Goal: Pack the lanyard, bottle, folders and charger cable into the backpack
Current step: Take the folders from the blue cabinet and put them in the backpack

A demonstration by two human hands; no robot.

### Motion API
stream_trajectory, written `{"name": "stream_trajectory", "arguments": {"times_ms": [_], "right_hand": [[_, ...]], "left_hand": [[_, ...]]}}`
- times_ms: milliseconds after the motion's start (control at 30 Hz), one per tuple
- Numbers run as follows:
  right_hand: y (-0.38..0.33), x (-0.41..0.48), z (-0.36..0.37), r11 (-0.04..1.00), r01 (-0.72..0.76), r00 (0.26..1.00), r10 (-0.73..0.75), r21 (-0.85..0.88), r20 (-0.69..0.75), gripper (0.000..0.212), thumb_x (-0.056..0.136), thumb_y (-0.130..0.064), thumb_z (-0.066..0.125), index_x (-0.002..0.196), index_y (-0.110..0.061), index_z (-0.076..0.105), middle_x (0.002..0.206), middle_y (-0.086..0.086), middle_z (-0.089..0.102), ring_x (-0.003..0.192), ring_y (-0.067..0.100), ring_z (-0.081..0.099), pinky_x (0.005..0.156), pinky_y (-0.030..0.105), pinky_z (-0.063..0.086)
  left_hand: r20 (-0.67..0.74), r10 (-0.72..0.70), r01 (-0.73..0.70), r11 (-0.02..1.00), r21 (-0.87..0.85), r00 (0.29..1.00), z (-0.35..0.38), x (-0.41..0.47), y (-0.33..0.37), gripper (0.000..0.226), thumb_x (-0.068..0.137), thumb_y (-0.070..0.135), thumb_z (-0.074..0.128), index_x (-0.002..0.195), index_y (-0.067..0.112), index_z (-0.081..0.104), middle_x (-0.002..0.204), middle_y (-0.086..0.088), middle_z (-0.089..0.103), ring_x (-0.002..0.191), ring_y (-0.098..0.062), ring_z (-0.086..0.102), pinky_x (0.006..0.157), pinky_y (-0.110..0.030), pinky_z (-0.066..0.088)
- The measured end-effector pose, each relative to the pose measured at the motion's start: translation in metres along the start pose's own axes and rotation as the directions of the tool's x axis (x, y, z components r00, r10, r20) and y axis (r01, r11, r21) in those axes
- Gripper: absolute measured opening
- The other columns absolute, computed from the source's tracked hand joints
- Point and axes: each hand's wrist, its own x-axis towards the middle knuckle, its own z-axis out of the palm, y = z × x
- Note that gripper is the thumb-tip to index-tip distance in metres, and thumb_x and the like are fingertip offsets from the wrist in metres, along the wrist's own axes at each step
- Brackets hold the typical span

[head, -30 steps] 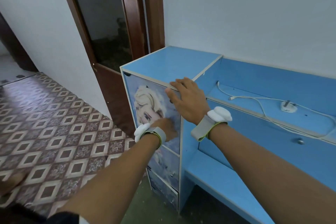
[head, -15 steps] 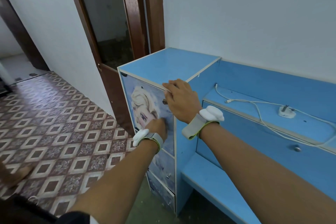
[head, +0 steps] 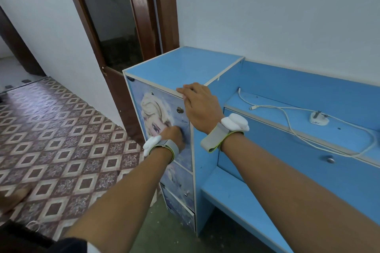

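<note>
The blue cabinet [head: 185, 63] is standing at 12 o'clock, its picture-fronted drawers sitting shut and hiding whatever is inside. The right hand [head: 199, 107] is curling its fingers over the cabinet's top front edge and gripping it, just above the top drawer [head: 160, 109] and its round knob [head: 180, 110]. The left hand [head: 172, 135], at 7 o'clock from the right, is resting against that drawer's lower front. Its fingers are hiding behind the back of the hand, so I cannot tell its grip. The white charger cable [head: 287, 117] is lying loose on the desk shelf [head: 349, 135] at 3 o'clock, with the plug [head: 318, 121] on the same shelf. A patterned tile floor [head: 61, 139] is spreading out at 9 o'clock, and a brown door [head: 141, 26] is standing at 11 o'clock.
</note>
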Motion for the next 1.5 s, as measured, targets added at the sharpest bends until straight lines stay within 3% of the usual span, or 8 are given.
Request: {"name": "stream_trajectory", "arguments": {"times_ms": [300,500,600,833,1033,1167,1333,1500], "right_hand": [[-0.003,0.0,-0.009,0.999,-0.045,0.996,0.042,0.028,0.072,0.037,0.101,-0.031,0.038,0.131,-0.029,0.059,0.138,-0.008,0.052,0.132,0.016,0.039,0.101,0.043,0.039],[-0.009,0.009,-0.031,0.829,-0.333,0.94,0.254,0.449,0.227,0.048,0.1,-0.04,0.034,0.116,-0.01,0.068,0.132,-0.003,0.062,0.118,0.01,0.051,0.101,0.029,0.036],[-0.01,0.008,-0.03,0.934,-0.223,0.956,0.153,0.28,0.251,0.037,0.1,-0.016,0.04,0.124,0.004,0.059,0.138,0.013,0.056,0.133,0.027,0.043,0.108,0.035,0.031],[-0.01,0.003,-0.016,0.974,-0.167,0.976,0.141,0.152,0.167,0.048,0.094,-0.002,0.043,0.14,-0.01,0.05,0.151,0.001,0.044,0.148,0.019,0.023,0.118,0.028,0.017],[-0.008,0.006,-0.021,0.978,-0.171,0.978,0.153,0.121,0.145,0.042,0.094,-0.004,0.047,0.135,-0.006,0.056,0.144,0.006,0.052,0.142,0.023,0.034,0.11,0.02,0.02],[-0.041,0.003,-0.008,0.975,-0.22,0.975,0.217,0.043,0.053,0.038,0.087,-0.018,0.056,0.121,-0.002,0.061,0.128,0.01,0.058,0.122,0.027,0.05,0.099,0.035,0.039],[-0.046,-0.006,0.006,0.973,-0.217,0.976,0.218,-0.082,0.003,0.055,0.083,-0.025,0.061,0.133,-0.006,0.051,0.138,0.008,0.049,0.134,0.027,0.037,0.102,0.036,0.039],[-0.048,-0.009,0.008,0.966,-0.205,0.978,0.21,-0.158,0.015,0.06,0.085,-0.025,0.059,0.139,-0.007,0.044,0.144,0.007,0.043,0.139,0.026,0.029,0.102,0.035,0.037]], "left_hand": [[-0.033,-0.025,0.021,0.995,-0.101,0.999,0.005,-0.01,-0.002,0.024,0.088,0.019,0.056,0.105,0.007,0.068,0.106,-0.018,0.069,0.096,-0.037,0.066,0.065,-0.031,0.042],[-0.037,-0.01,0.006,0.994,-0.106,0.999,0.005,-0.01,-0.006,0.024,0.092,0.021,0.052,0.107,0.004,0.061,0.104,-0.021,0.067,0.091,-0.041,0.065,0.062,-0.033,0.04],[-0.026,-0.01,0.007,0.993,-0.117,1.0,0.004,-0.007,-0.008,0.025,0.092,0.023,0.052,0.104,0.005,0.063,0.104,-0.021,0.068,0.091,-0.04,0.065,0.063,-0.033,0.041],[0.026,-0.025,0.029,0.986,-0.164,0.999,0.003,-0.006,-0.001,0.024,0.094,0.018,0.051,0.107,0.002,0.063,0.112,-0.021,0.067,0.101,-0.039,0.063,0.07,-0.033,0.043],[0.104,0.037,-0.015,0.979,-0.205,0.994,0.0,-0.028,-0.037,0.025,0.094,0.016,0.05,0.113,0.001,0.056,0.114,-0.023,0.064,0.103,-0.041,0.061,0.08,-0.039,0.048],[0.121,0.031,-0.007,0.981,-0.194,0.992,-0.013,-0.057,-0.088,0.029,0.09,0.026,0.057,0.113,0.008,0.054,0.114,-0.018,0.066,0.102,-0.038,0.063,0.081,-0.038,0.052],[0.194,-0.018,0.071,0.96,-0.272,0.981,-0.016,-0.075,-0.092,0.078,0.068,0.061,0.071,0.127,0.016,0.045,0.12,-0.003,0.064,0.105,-0.029,0.064,0.081,-0.034,0.053],[0.114,-0.069,0.096,0.962,-0.256,0.991,-0.019,-0.08,-0.109,0.055,0.08,0.054,0.059,0.124,0.021,0.054,0.116,-0.008,0.068,0.096,-0.032,0.066,0.081,-0.035,0.054]]}}
